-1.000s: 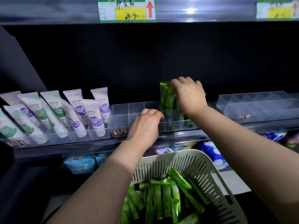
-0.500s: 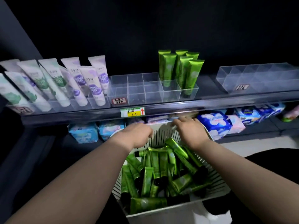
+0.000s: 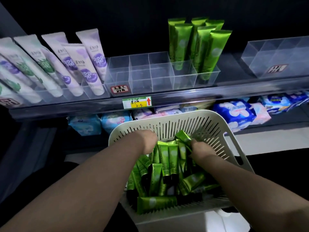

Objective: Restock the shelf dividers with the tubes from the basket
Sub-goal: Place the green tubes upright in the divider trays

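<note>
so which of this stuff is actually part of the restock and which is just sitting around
Part of the job:
basket
loose green tubes in it
raised tube gripped by the right hand
left hand among the tubes
middle divider tray
standing green tubes in it

Just there:
white and purple tubes
price tag
packs on the lower shelf

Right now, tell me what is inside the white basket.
A loose pile of green tubes and both hands: the right hand grips one tube; the left hand hides its fingers. The pile covers the basket floor.
</note>
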Action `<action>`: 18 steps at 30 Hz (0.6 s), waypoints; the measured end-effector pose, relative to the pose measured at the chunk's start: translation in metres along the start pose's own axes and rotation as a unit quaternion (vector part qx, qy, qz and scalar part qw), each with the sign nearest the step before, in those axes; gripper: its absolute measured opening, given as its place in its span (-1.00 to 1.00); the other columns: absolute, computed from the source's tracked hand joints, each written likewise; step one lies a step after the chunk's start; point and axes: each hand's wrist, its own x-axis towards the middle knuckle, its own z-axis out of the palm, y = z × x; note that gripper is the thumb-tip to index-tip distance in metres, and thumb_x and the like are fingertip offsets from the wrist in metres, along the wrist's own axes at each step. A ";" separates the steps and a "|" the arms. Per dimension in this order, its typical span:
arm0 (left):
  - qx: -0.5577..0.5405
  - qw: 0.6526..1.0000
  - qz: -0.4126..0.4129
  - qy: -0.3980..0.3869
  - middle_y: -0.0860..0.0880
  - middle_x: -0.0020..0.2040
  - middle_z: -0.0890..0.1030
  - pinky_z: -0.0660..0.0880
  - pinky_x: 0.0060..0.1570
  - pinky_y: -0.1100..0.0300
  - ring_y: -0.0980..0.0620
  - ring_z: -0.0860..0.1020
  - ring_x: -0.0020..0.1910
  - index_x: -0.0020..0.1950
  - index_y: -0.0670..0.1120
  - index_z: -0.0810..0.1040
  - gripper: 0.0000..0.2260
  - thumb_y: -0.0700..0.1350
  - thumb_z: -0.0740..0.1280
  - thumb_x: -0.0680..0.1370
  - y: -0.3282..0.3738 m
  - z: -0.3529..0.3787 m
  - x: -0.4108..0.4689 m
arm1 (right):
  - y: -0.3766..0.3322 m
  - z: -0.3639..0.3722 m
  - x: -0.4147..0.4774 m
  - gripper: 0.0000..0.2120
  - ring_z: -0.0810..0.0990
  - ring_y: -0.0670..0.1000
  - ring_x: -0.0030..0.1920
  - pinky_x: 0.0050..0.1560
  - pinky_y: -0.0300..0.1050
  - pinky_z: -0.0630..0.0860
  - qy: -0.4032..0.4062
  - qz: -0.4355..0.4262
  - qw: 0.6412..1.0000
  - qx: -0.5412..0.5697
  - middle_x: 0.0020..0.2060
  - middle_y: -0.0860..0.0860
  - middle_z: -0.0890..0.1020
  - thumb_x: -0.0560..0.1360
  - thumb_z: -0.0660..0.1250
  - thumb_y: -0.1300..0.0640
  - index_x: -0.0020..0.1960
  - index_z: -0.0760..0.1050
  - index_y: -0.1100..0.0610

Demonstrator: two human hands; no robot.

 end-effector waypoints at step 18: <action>-0.017 0.999 -0.024 -0.028 -0.11 0.08 0.59 0.54 0.07 0.10 -0.07 0.57 0.09 0.15 -0.19 0.56 -0.81 -0.22 0.31 0.55 0.052 0.042 -0.005 | -0.015 -0.085 -0.038 -0.76 0.56 0.09 0.10 -0.01 -0.16 0.40 0.047 -0.120 0.987 0.092 0.11 0.09 0.61 0.58 0.25 0.04 0.23 0.46 0.05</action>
